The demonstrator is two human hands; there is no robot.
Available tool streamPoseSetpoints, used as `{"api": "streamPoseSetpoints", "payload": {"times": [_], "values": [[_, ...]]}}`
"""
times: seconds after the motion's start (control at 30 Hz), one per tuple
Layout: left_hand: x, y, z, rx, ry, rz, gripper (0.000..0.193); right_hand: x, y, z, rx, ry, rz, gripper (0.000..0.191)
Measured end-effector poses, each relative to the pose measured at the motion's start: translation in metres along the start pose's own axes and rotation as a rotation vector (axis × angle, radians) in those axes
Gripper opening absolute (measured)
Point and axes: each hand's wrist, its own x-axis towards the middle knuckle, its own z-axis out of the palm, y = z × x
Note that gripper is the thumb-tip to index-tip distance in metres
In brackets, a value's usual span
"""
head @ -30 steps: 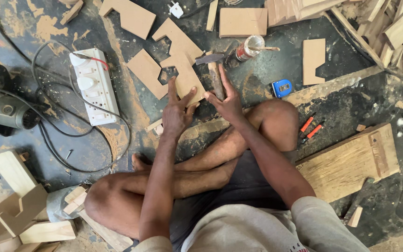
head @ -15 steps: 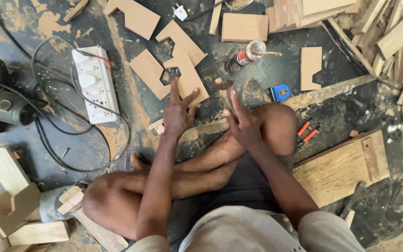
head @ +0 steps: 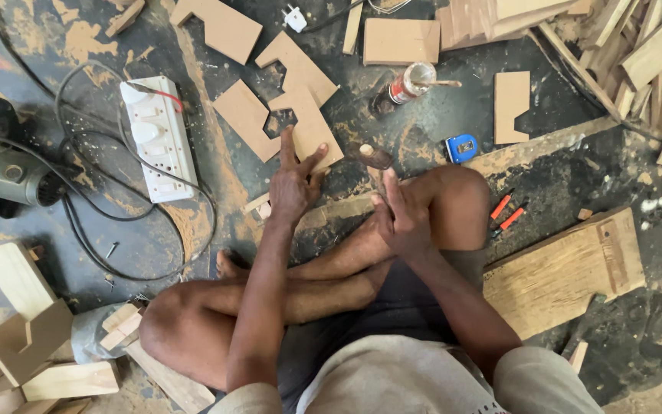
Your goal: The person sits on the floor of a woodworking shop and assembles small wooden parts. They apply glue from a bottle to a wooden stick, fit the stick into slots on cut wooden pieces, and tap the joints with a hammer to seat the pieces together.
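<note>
I sit cross-legged on a dark, stained floor. My left hand (head: 294, 182) is raised with its fingers spread and holds nothing; it hovers at the near edge of a notched brown board piece (head: 309, 126). My right hand (head: 401, 221) is closed around a hammer-like tool (head: 377, 159) above my right knee, and the tool's brown end sticks out past my fingers. Most of the tool is hidden by the hand. More notched brown board pieces (head: 245, 115) lie just beyond both hands.
A white power strip (head: 158, 138) with black cables and a grey power tool (head: 1, 175) lie at the left. A small bottle (head: 406, 86), a blue tape measure (head: 461, 148) and orange pens (head: 506, 213) sit near my right knee. A thick plank (head: 568, 268) and wood offcuts (head: 17, 345) surround me.
My right hand has drawn back from the floor toward my knee, lifting the tool with it. My left hand has lifted off the board piece and spread its fingers.
</note>
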Motion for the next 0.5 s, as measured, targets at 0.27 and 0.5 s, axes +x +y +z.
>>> {"api": "streamPoseSetpoints", "payload": {"times": [0.27,0.5], "values": [[-0.006,-0.005,0.004,-0.006,0.000,0.007,0.046,0.008,-0.019,-0.015,0.238,0.108,0.155,0.055],[-0.009,-0.002,0.001,-0.046,-0.084,-0.100,0.046,0.012,-0.020,-0.012,-0.040,-0.328,0.285,0.062]]}}
